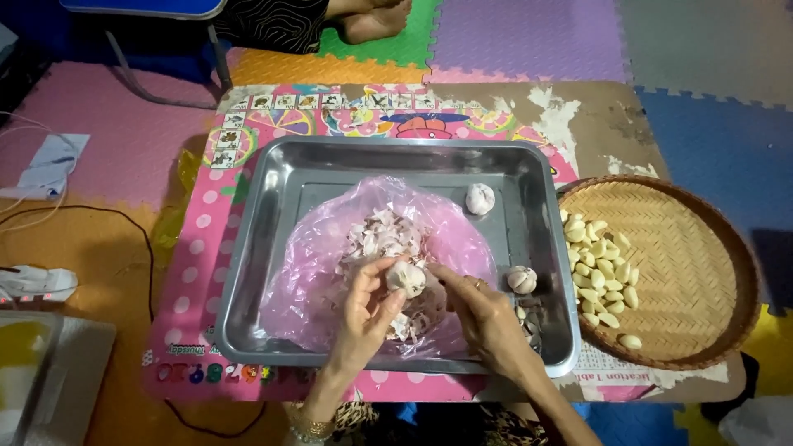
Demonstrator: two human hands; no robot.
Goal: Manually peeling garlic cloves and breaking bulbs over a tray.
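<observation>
A steel tray point(273, 215) sits on a low table, holding a pink plastic bag point(330, 256) heaped with garlic skins point(384, 235). Beside it, a woven basket point(702, 264) carries a pile of peeled cloves point(601, 268) — too many to count surely. Three garlic bulbs show: two loose in the tray point(480, 198) point(521, 280), one point(406, 277) gripped by the left hand point(368, 314) over the bag, the right hand point(487, 318) pinching at it — fingers curled.

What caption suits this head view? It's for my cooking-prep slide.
Both hands, left hand and right hand, hold a garlic bulb over a pink plastic bag in a steel tray.
</observation>
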